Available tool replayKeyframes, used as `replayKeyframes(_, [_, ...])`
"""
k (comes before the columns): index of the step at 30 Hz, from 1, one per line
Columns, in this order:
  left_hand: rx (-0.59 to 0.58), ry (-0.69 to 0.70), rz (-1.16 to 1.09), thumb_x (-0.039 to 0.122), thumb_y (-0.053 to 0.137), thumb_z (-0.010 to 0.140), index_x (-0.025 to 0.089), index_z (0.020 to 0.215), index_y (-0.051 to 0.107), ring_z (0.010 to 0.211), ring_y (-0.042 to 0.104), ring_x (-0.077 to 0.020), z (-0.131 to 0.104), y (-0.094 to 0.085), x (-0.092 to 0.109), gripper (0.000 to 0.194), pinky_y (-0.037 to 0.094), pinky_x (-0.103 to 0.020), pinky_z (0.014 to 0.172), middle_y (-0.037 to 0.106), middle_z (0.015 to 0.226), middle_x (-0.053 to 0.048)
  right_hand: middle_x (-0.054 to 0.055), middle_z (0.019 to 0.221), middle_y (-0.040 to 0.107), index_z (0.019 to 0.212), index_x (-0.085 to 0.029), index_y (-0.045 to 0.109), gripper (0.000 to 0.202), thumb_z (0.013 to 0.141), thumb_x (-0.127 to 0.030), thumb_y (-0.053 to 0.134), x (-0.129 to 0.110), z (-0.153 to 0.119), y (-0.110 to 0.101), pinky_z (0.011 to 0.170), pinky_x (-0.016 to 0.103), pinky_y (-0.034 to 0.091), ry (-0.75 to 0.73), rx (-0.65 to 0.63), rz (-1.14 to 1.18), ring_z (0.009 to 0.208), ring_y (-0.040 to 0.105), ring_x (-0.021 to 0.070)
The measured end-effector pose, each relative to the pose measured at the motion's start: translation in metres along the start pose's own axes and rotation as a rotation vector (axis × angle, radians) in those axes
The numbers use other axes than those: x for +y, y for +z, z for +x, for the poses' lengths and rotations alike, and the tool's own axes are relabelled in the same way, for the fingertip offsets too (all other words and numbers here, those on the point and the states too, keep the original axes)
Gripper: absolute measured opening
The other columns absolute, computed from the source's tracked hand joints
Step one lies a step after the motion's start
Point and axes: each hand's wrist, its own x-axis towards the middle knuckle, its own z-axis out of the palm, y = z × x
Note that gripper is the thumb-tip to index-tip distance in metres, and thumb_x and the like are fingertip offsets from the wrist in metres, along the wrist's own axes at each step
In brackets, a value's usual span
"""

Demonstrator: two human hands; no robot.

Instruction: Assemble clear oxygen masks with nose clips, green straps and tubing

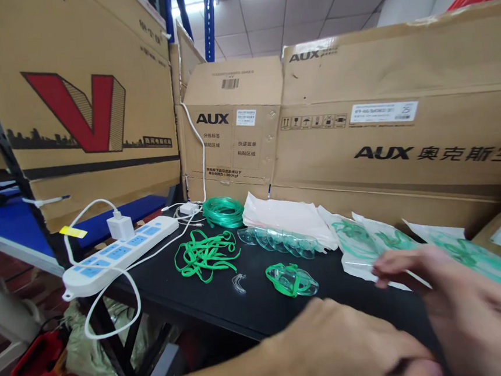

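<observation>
My left hand (347, 343) reaches across the bottom of the view, its back to the camera; its fingers are mostly hidden and blurred. My right hand (466, 303) is at the lower right, blurred, with its fingers apart and nothing seen in them. Beyond my left hand, a clear mask with a green strap (290, 279) lies on the black table (244, 311). To its left are some thin clear strips (239, 283) and a tangle of green straps (206, 255). Several clear masks (281, 241) lie in a row behind.
A coil of green tubing (223, 212) and white bags (285, 214) stand at the back. Bagged green tubing (355, 240) lies at the right. A white power strip (120, 255) with looping cables is on the left. Cardboard walls (384, 112) enclose the table's back.
</observation>
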Motion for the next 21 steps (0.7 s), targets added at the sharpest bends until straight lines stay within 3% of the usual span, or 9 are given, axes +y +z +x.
replayKeyframes(2, [0.056,-0.057,0.085,0.029,0.051,0.096,0.022,0.088,0.075,0.076,0.072,-0.0163,0.014,-0.087,0.006,0.026,0.05,-0.025,0.071,0.078,0.085,-0.001,0.008,0.097,0.079,0.089,-0.024,0.079,0.031,0.089,-0.046,0.056,-0.005,0.001,0.018,0.087,0.043,0.061,-0.067,-0.201,-0.079,0.092,0.075,0.0309])
replayKeyframes(3, [0.091,-0.141,0.137,0.028,0.054,0.094,0.021,0.087,0.074,0.074,0.072,-0.016,0.016,-0.116,0.007,0.022,0.049,-0.025,0.07,0.078,0.083,-0.001,0.01,0.104,0.079,0.099,-0.024,0.08,0.034,0.089,-0.043,0.054,-0.004,0.0,0.027,0.09,0.044,0.06,-0.103,-0.291,-0.105,0.098,0.074,0.0314])
replayKeyframes(5, [0.061,-0.266,0.279,0.038,0.056,0.096,0.02,0.079,0.073,0.071,0.071,-0.0195,0.012,-0.148,0.004,0.029,0.047,-0.028,0.066,0.076,0.076,-0.002,0.012,0.116,0.076,0.119,-0.021,0.076,0.041,0.09,-0.037,0.051,0.004,-0.007,0.042,0.096,0.046,0.057,-0.139,-0.422,-0.154,0.108,0.072,0.0307])
replayKeyframes(7, [0.019,-0.364,0.36,0.048,0.053,0.098,0.02,0.071,0.072,0.067,0.07,-0.0219,0.007,-0.155,-0.004,0.043,0.045,-0.03,0.064,0.073,0.068,-0.004,0.011,0.125,0.073,0.128,-0.022,0.072,0.043,0.092,-0.036,0.052,0.012,-0.015,0.053,0.1,0.047,0.055,-0.147,-0.499,-0.192,0.114,0.069,0.0296])
replayKeyframes(9, [-0.034,-0.41,0.368,0.055,0.051,0.098,0.021,0.067,0.073,0.067,0.069,-0.0235,0.003,-0.152,-0.012,0.051,0.046,-0.032,0.066,0.071,0.065,-0.005,0.01,0.126,0.073,0.127,-0.023,0.072,0.041,0.093,-0.036,0.054,0.017,-0.022,0.061,0.102,0.046,0.053,-0.148,-0.496,-0.208,0.117,0.068,0.0289])
replayKeyframes(13, [-0.058,-0.4,0.333,0.064,0.06,0.09,0.022,0.084,0.08,0.083,0.072,-0.0292,0.005,-0.146,-0.016,0.047,0.049,-0.037,0.074,0.076,0.08,-0.008,0.012,0.109,0.078,0.11,-0.02,0.076,0.036,0.096,-0.037,0.048,0.014,-0.027,0.064,0.094,0.045,0.056,-0.123,-0.401,-0.22,0.104,0.072,0.0307])
replayKeyframes(17, [-0.034,-0.262,0.245,0.049,0.064,0.094,0.022,0.103,0.078,0.1,0.07,-0.0266,0.01,-0.139,-0.013,0.032,0.049,-0.035,0.083,0.075,0.104,-0.008,0.014,0.105,0.078,0.109,-0.019,0.072,0.037,0.094,-0.045,0.049,0.012,-0.027,0.05,0.087,0.045,0.057,0.0,-0.31,-0.209,0.096,0.074,0.0327])
replayKeyframes(21, [-0.001,-0.193,0.016,0.043,0.054,0.101,0.022,0.098,0.077,0.086,0.067,-0.0174,0.016,-0.134,-0.01,0.032,0.046,-0.027,0.082,0.073,0.089,-0.002,0.01,0.102,0.076,0.102,-0.025,0.066,0.033,0.088,-0.053,0.059,0.009,-0.032,0.036,0.067,0.036,0.06,0.244,-0.309,0.041,0.085,0.074,0.0279])
